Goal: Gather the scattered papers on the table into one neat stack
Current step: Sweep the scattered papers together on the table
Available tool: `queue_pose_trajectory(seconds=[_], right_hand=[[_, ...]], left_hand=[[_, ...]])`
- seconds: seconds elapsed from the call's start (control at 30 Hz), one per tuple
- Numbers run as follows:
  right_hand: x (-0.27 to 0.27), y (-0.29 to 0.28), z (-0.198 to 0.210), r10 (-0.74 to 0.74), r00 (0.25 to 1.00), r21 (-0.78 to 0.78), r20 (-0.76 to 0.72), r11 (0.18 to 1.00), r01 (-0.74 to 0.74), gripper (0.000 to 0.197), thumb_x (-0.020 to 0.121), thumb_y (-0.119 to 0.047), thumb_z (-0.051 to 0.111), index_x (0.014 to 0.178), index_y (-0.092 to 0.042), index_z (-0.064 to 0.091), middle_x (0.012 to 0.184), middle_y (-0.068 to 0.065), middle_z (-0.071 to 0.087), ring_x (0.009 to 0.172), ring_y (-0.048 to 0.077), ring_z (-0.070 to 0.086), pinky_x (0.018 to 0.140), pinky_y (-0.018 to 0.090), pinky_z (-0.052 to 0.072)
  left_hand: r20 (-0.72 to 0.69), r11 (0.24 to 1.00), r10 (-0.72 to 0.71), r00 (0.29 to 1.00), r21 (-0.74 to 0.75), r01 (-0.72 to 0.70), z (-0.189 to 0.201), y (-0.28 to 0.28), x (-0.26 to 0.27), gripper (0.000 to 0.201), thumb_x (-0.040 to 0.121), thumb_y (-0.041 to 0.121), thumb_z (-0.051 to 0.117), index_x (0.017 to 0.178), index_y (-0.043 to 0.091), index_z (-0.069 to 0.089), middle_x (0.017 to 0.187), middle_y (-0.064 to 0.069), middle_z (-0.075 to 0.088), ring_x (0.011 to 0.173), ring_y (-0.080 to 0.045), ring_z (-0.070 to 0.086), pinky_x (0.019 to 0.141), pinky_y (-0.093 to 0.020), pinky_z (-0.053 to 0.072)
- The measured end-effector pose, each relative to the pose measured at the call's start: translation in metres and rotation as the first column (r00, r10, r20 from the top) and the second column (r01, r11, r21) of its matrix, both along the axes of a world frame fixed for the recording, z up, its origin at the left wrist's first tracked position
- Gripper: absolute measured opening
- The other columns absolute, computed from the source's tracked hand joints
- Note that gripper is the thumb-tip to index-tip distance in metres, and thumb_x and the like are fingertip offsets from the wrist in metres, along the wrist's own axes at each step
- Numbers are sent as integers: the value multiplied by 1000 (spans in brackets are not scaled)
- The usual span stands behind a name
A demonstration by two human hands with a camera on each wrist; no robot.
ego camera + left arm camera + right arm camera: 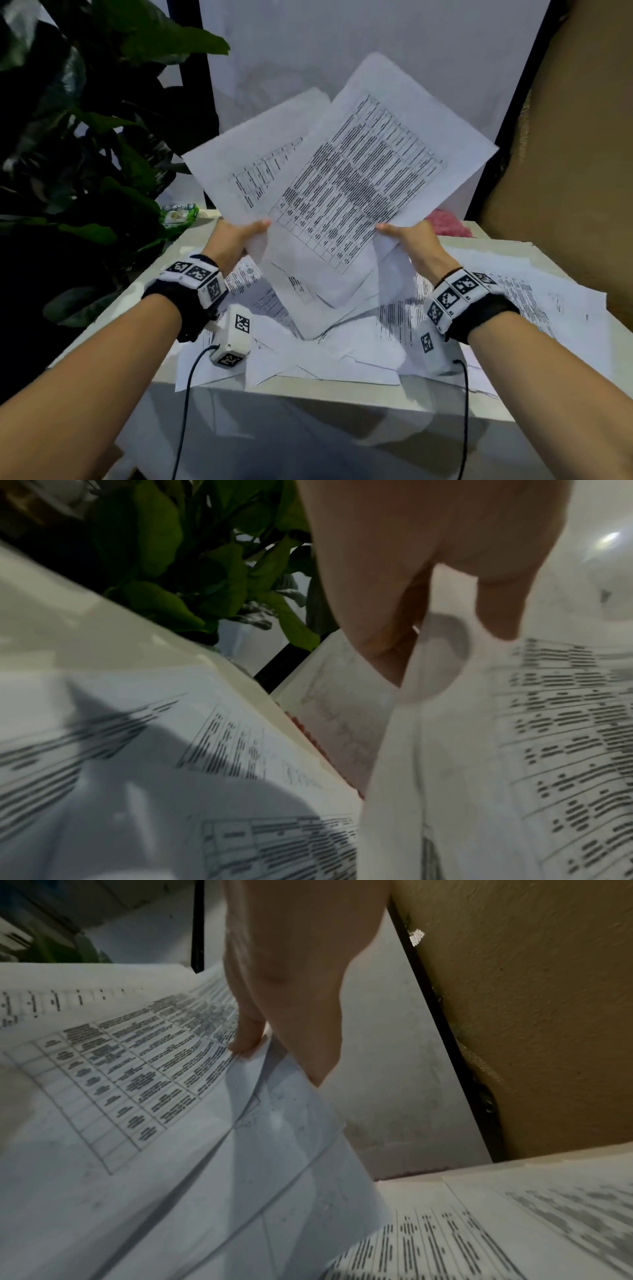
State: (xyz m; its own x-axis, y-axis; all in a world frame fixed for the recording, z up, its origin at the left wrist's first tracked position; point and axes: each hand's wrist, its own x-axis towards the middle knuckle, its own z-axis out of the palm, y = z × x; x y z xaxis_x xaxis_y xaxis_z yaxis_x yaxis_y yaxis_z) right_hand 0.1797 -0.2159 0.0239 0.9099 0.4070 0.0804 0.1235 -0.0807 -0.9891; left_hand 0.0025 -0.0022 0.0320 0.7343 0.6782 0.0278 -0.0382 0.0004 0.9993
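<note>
Left hand (239, 236) and right hand (409, 238) each pinch a lower corner of a fanned bunch of printed sheets (346, 192), thumb on top, fingers behind, lifted off the table (308, 394). More loose papers (507, 308) lie scattered flat below, near and right. Leafy plant (85, 137) far left.

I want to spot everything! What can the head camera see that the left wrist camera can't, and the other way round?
Only the head view shows both hands, left hand and right hand, the wrist bands, a pink thing and a green packet. Only the left wrist view shows the left fingers close up, curled behind the held papers. Both show the plant, the table and loose papers lying on it.
</note>
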Motion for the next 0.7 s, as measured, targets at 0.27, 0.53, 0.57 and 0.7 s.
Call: queue_pose_trajectory(seconds=[0.27,0.53,0.57,0.7], right_hand=[[-11,-3,17,95,985,-65,143,994,-87,38,76,-13,71,53,-12,41,31,-8,45,27,-2,39,41,9,38],[-19,4,39,127,978,71,162,988,-140,50,76,-14,73,49,-15,31,33,-11,35,31,-2,25,35,11,28],[-18,6,35,125,981,80,150,987,-138,37,76,-11,73,54,-13,42,45,-12,46,39,0,37,38,12,33],[-19,4,25,108,991,187,85,975,-122,25,74,-1,71,95,3,59,84,11,59,82,24,59,64,20,53]], left_hand=[[-65,969,64,996,243,-47,19,-13,1,32,91,24,58,109,-2,56,77,-3,50,67,-12,53,62,-19,46],[33,967,8,999,255,-17,41,-24,1,74,63,43,78,111,-9,55,108,-31,60,97,-38,61,96,-40,47],[29,971,-8,1000,238,1,40,-27,0,57,63,40,79,96,-1,59,96,-20,63,86,-29,61,89,-38,49],[33,977,49,998,208,-55,34,-40,-2,25,81,13,68,69,7,47,60,11,35,50,-15,51,70,-32,51]])
